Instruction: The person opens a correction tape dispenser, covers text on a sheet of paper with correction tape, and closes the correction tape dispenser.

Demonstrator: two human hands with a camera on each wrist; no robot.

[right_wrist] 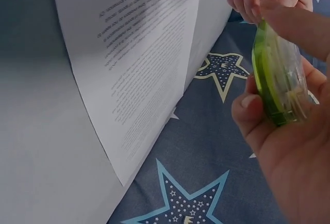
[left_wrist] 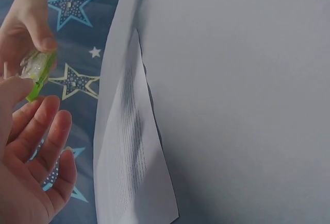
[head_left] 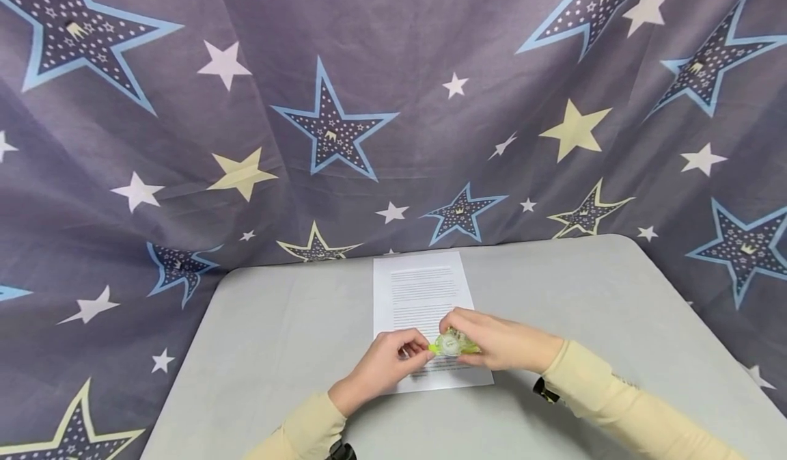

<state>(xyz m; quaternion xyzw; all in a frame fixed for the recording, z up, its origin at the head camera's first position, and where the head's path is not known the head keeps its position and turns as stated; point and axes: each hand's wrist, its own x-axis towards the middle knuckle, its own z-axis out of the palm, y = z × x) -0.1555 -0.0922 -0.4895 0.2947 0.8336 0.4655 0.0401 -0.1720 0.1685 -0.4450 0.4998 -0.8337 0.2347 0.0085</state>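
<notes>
A green and clear correction tape dispenser [head_left: 451, 344] is held above a printed sheet of paper [head_left: 424, 289]. My right hand [head_left: 501, 340] grips its body, with the thumb and fingers on either side of the clear casing, as the right wrist view shows. At the narrow green end, my left hand [head_left: 393, 357] pinches the tip between thumb and index finger. The other left fingers [left_wrist: 54, 131] are spread loosely below it. Part of the printed text is hidden behind both hands in the head view.
The paper lies on a pale grey table [head_left: 295, 337], close to its far edge. Behind the table hangs a dark cloth [head_left: 369, 9] with a star pattern. Dark straps [head_left: 545, 390] circle both wrists over cream sleeves [head_left: 590, 385].
</notes>
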